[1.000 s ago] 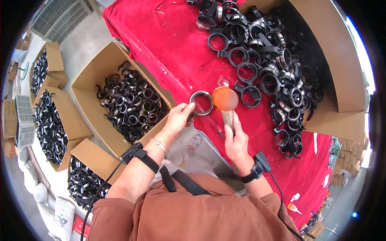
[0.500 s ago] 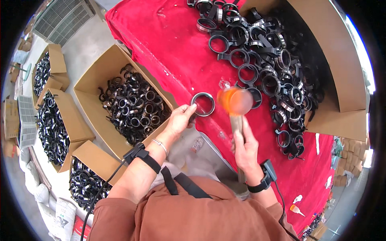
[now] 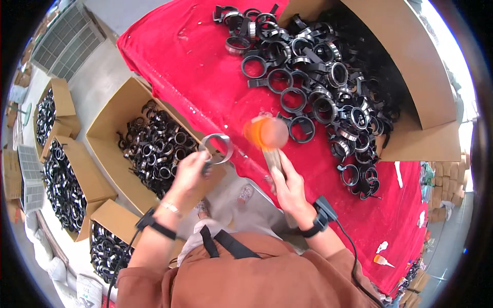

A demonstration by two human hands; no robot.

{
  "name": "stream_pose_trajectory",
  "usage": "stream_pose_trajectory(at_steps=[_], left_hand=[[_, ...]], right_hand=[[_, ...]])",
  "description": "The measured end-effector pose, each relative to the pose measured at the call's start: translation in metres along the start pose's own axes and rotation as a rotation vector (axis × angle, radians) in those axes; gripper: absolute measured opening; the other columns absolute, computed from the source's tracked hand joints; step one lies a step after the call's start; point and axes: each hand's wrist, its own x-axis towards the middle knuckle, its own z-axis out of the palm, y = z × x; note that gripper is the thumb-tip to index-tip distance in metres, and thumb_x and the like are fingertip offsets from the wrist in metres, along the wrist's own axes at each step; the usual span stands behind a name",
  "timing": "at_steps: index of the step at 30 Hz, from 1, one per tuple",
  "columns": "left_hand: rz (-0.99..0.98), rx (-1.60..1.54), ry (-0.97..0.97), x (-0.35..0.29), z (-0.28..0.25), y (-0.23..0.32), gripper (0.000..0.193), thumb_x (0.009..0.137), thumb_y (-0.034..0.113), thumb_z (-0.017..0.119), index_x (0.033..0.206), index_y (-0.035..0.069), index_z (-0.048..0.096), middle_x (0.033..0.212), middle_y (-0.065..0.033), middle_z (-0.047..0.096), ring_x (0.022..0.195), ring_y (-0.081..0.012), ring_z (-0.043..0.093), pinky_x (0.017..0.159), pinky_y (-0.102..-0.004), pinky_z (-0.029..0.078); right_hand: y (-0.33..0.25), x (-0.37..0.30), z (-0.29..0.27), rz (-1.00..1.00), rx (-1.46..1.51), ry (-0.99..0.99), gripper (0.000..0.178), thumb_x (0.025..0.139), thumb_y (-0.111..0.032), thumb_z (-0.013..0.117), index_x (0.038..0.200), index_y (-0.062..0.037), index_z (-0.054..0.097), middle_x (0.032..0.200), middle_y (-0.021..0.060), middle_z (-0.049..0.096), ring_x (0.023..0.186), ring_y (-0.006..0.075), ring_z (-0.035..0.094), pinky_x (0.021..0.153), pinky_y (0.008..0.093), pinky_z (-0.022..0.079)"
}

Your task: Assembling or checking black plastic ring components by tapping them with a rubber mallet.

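The workpiece is a ring clamp (image 3: pixel 228 147), a round, open-centred band with a bright metallic surface; a dark part shows at the fingers. It is raised at the near edge of the red cloth (image 3: pixel 174 66), tilted so that the width of its band shows. The left hand (image 3: pixel 191 172) pinches it at the lower left, thumb against fingers. The right hand (image 3: pixel 291 191) is wrapped around the pale handle of a mallet (image 3: pixel 267 134) with a translucent orange head; the head is just right of the clamp, apart from it.

The left fingers cover the clamp's lower-left section, so any lug there cannot be made out fully. The left hand and mallet head are blurred. Whether the mallet touches the cloth cannot be told. The right palm hides part of the handle.

Beyond the mallet, a pile of black and silver ring clamps (image 3: pixel 292 100) spills from a large carton (image 3: pixel 411 77) and takes up the far right of the cloth. Left of the table, an open carton (image 3: pixel 110 131) holds more clamps, partly screened by the left forearm. Smaller filled cartons (image 3: pixel 84 172) stand farther left. A nozzle-tipped bottle (image 3: pixel 381 260) lies at lower right.
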Motion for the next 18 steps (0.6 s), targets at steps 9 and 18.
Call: stream_pose_trajectory(at_steps=[9,18], left_hand=[[1.026,1.170,0.352,-0.011,0.015,0.079,0.023,0.075,0.015,0.064,0.094,0.002,0.064,0.091,-0.0136,0.062,0.091,-0.0342,0.057,0.083,-0.0432,0.046],[1.180,1.861,-0.035,0.084,0.181,0.052,0.043,0.080,0.031,0.061,0.112,0.002,0.057,0.106,-0.0091,0.058,0.104,-0.0245,0.051,0.101,-0.0633,0.021]], right_hand=[[0.055,-0.084,-0.041,0.086,0.087,0.133,0.048,0.091,-0.011,0.054,0.136,-0.0024,0.040,0.076,0.0038,0.059,0.060,0.0078,0.054,0.055,0.0248,0.047],[0.059,-0.101,-0.055,0.135,0.336,0.202,0.046,0.095,-0.012,0.047,0.139,-0.0039,0.036,0.075,0.0022,0.054,0.057,0.0072,0.050,0.050,0.0208,0.044]])
